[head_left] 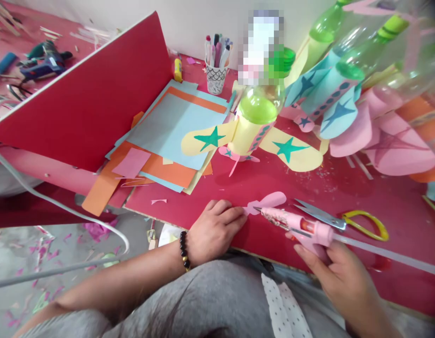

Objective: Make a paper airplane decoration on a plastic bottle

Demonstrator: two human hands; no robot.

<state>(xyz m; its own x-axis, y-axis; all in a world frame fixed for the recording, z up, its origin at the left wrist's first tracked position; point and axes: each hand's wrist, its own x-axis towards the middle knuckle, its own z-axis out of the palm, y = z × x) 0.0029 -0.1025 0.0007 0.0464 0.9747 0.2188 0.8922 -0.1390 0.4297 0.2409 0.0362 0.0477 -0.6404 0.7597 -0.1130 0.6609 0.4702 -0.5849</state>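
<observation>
My right hand [339,272] is wrapped round the handle of a pink hot glue gun [310,230], with a long clear glue stick [389,253] sticking out of its back. The gun's nozzle points left at the middle of a pink paper propeller [273,199] lying on the red table. My left hand [219,227] presses its closed fingertips on the propeller's left end, covering that blade. Just behind the glue gun lie scissors [365,224] with yellow handles. Beyond the propeller stands a plastic bottle plane [254,117] with yellow paper wings and green stars.
Coloured paper sheets [171,126] are stacked at the left beside an upright red board [108,94]. A cup of pens [216,77] stands near the wall. More bottle planes [351,94] crowd the right. A white cable [58,204] hangs at the left over a floor strewn with scraps.
</observation>
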